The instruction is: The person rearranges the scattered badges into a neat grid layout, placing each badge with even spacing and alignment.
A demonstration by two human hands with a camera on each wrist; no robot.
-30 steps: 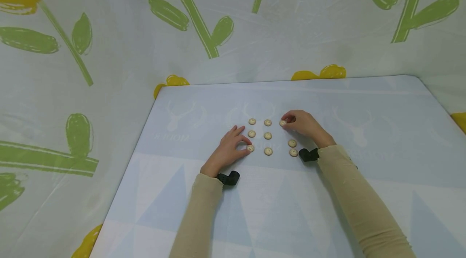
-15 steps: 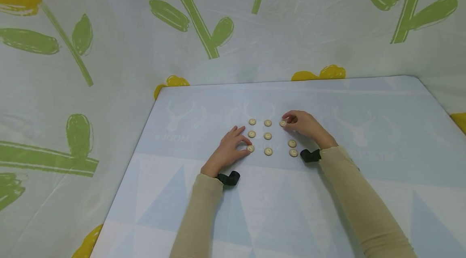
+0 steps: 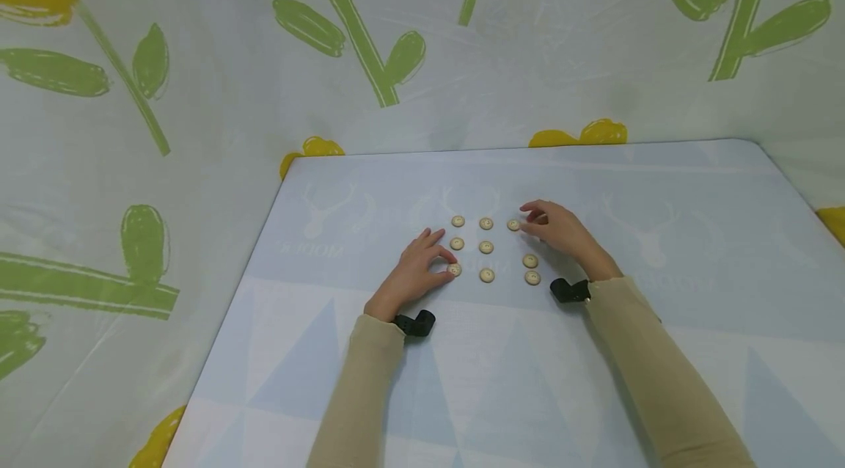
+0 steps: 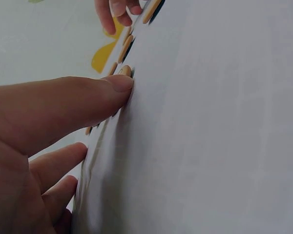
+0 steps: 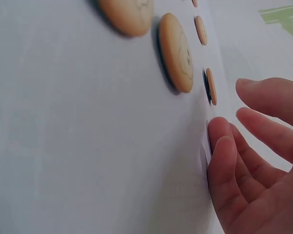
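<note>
Round tan button-like discs lie flat on the table. My left hand (image 3: 416,268) pinches the near left disc (image 3: 455,270) between thumb and index finger, its other fingers spread. In the left wrist view the thumb (image 4: 119,83) covers most of that disc (image 4: 125,70). My right hand (image 3: 556,227) is just right of the far right disc (image 3: 513,224), holding nothing. In the right wrist view the thumb and fingers of the right hand (image 5: 259,161) stand apart, with a disc (image 5: 211,87) a little beyond them. Faint dark marks show on the disc faces.
A left column also has a far disc (image 3: 458,221) and a middle disc (image 3: 457,243). The centre column holds three, including the near disc (image 3: 487,275). Two discs (image 3: 530,261) sit close together at the right. A leaf-patterned sheet (image 3: 528,79) rises behind the table (image 3: 370,189).
My right thumb and fingers have let go of the far right disc and drawn back slightly to the right. The left hand still pinches its disc in the same place.
</note>
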